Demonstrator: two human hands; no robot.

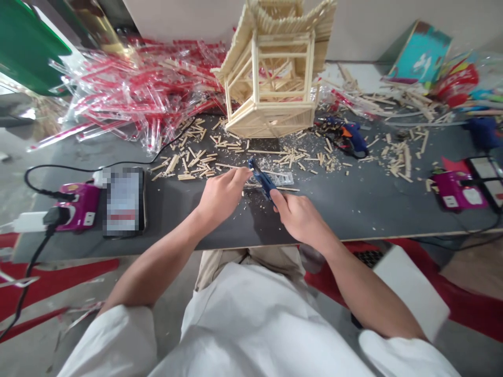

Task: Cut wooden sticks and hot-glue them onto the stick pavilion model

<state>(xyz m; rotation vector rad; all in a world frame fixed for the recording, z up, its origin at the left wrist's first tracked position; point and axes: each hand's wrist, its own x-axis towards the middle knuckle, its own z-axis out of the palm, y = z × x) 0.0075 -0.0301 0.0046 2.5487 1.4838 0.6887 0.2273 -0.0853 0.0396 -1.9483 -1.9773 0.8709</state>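
Note:
My right hand point(296, 214) is closed round the handle of a blue cutter point(261, 179), whose head points up and left over the dark table point(373, 204). My left hand point(222, 193) is pinched with its fingertips at the cutter's head, on a thin wooden stick point(285, 189) that lies across the table there. A small clear plastic piece point(283, 179) lies just behind the cutter. A tall model tower of wooden sticks point(271, 68) stands at the back centre. Short cut stick pieces point(196, 159) and shavings are scattered between the tower and my hands.
A heap of red-and-clear plastic wrappers point(141, 89) fills the back left. A phone point(124, 201) and a pink power strip point(76, 206) with cables lie at the left. A blue glue gun point(349, 137) lies right of the tower. Another pink power strip point(459, 191) sits far right.

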